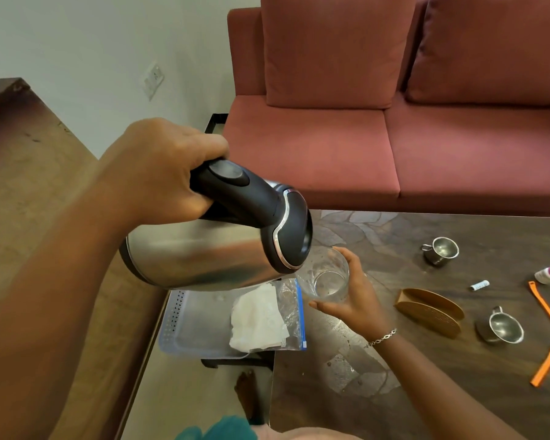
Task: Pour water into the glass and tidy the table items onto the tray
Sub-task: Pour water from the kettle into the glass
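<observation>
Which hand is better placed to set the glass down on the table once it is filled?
The right hand. It already cups the clear drinking glass just above the dark wooden table, while the left hand is occupied gripping the handle of the tilted stainless steel kettle.

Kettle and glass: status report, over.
Left hand grips tilted kettle. Right hand holds glass at spout. Tray holds bag only. Nothing obstructing.

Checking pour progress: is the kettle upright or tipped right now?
Tipped. The kettle lies almost on its side, left hand on its handle, lid end over the glass held in the right hand.
</observation>
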{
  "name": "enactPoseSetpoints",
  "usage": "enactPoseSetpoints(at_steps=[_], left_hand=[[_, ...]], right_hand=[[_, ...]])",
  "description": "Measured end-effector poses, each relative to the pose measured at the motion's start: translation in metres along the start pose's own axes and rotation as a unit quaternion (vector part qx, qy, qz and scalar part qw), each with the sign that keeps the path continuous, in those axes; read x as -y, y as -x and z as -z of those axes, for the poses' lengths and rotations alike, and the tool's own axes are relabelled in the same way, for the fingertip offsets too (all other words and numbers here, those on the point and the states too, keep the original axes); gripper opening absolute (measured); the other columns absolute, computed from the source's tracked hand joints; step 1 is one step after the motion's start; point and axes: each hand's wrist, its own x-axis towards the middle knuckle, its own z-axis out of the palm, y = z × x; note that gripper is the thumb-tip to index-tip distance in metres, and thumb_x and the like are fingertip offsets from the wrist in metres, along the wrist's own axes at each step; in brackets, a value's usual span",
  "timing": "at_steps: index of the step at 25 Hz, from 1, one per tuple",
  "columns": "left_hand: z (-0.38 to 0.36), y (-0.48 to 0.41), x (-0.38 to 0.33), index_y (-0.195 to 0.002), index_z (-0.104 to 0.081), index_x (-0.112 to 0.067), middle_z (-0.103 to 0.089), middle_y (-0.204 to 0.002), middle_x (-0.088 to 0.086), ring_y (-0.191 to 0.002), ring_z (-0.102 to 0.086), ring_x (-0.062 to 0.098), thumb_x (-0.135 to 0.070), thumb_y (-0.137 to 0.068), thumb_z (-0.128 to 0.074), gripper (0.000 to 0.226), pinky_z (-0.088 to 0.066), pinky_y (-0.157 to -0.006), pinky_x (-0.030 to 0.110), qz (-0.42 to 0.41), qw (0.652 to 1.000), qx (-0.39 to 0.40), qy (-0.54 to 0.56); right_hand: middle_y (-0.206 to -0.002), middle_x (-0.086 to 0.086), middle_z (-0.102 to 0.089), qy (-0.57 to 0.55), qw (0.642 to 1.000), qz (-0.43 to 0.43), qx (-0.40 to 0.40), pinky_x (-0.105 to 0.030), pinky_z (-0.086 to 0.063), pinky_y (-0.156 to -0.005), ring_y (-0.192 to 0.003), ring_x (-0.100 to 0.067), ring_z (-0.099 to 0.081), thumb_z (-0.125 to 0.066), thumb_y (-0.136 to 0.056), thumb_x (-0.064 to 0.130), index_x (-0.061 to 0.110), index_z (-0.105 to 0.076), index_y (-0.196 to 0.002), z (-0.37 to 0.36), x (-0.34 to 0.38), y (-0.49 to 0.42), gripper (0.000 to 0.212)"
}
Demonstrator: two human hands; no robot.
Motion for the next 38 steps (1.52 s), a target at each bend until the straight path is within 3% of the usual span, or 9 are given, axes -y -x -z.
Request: enactPoseSetpoints(at_steps=[2, 7, 15, 20, 26, 32, 35, 38], left_hand=[[0.001, -0.002, 0.0, -0.066, -0.062, -0.003, -0.054, -0.048, 0.011, -0.041, -0.047, 0.032, -0.023, -0.064, -0.041, 0.029, -0.042, -0.041, 0.034, -0.001, 1.0, 0.006, -0.016], [0.005, -0.005, -0.002, -0.065, -0.061, -0.001, -0.054, -0.048, 0.012, -0.041, -0.046, 0.033, -0.016, -0.064, -0.046, 0.021, -0.043, -0.041, 0.037, -0.005, 0.999, 0.007, -0.039], [0.008, -0.008, -0.005, -0.069, -0.064, 0.0, -0.058, -0.052, 0.014, -0.043, -0.05, 0.034, -0.022, -0.068, -0.043, 0.03, -0.045, -0.043, 0.038, -0.035, 0.999, 0.0, -0.036], [0.006, -0.008, -0.006, -0.07, -0.065, -0.001, -0.059, -0.053, 0.016, -0.044, -0.051, 0.035, -0.02, -0.068, -0.043, 0.03, -0.046, -0.043, 0.039, -0.038, 0.999, -0.001, -0.039], [0.006, -0.009, -0.011, -0.069, -0.065, 0.001, -0.06, -0.055, 0.018, -0.045, -0.052, 0.037, -0.01, -0.063, -0.054, 0.017, -0.047, -0.044, 0.041, -0.017, 0.998, 0.009, -0.058], [0.006, -0.009, -0.014, -0.068, -0.064, 0.001, -0.059, -0.054, 0.017, -0.044, -0.05, 0.036, -0.011, -0.064, -0.052, 0.018, -0.046, -0.043, 0.041, -0.021, 0.998, 0.006, -0.052], [0.005, -0.009, -0.014, -0.068, -0.064, 0.0, -0.058, -0.053, 0.016, -0.043, -0.049, 0.036, -0.02, -0.067, -0.042, 0.03, -0.046, -0.043, 0.04, -0.036, 0.998, 0.002, -0.042], [0.005, -0.009, -0.016, -0.068, -0.064, 0.0, -0.059, -0.053, 0.016, -0.043, -0.05, 0.036, -0.024, -0.066, -0.04, 0.034, -0.046, -0.042, 0.04, -0.042, 0.998, 0.0, -0.04]], right_hand=[[-0.131, -0.001, -0.045, 0.003, 1.0, -0.003, 0.001, -0.009, -0.034, -0.09, -0.115, -0.012, -0.046, -0.084, -0.061, 0.027, 0.019, -0.027, -0.133, 0.001, 0.0, 0.002, 0.092], [-0.134, -0.004, -0.044, 0.008, 1.0, -0.01, 0.008, -0.023, -0.039, -0.096, -0.119, -0.015, -0.046, -0.083, -0.062, 0.027, 0.018, -0.026, -0.134, 0.001, 0.0, 0.004, 0.093], [-0.132, -0.001, -0.045, 0.009, 1.0, -0.013, 0.004, -0.023, -0.04, -0.094, -0.116, -0.013, -0.046, -0.084, -0.06, 0.029, 0.019, -0.027, -0.134, -0.003, -0.007, 0.008, 0.094], [-0.13, 0.004, -0.044, -0.003, 1.0, -0.014, -0.002, -0.019, -0.038, -0.092, -0.114, -0.01, -0.046, -0.085, -0.058, 0.031, 0.022, -0.027, -0.133, -0.003, -0.014, 0.011, 0.095], [-0.121, 0.013, -0.042, -0.001, 1.0, -0.012, -0.006, 0.003, -0.033, -0.082, -0.108, -0.002, -0.045, -0.085, -0.058, 0.03, 0.021, -0.029, -0.132, -0.003, -0.019, 0.015, 0.094], [-0.125, 0.008, -0.043, 0.001, 1.0, -0.016, -0.007, -0.011, -0.035, -0.091, -0.113, -0.008, -0.045, -0.085, -0.058, 0.029, 0.017, -0.029, -0.133, -0.001, -0.02, 0.019, 0.095], [-0.128, 0.004, -0.045, 0.008, 1.0, -0.015, -0.007, -0.02, -0.038, -0.093, -0.113, -0.009, -0.045, -0.085, -0.058, 0.03, 0.017, -0.029, -0.133, 0.0, -0.021, 0.02, 0.095], [-0.126, 0.006, -0.044, 0.006, 1.0, -0.018, -0.005, -0.021, -0.038, -0.093, -0.113, -0.008, -0.045, -0.085, -0.057, 0.031, 0.019, -0.028, -0.133, 0.0, -0.024, 0.021, 0.096]])
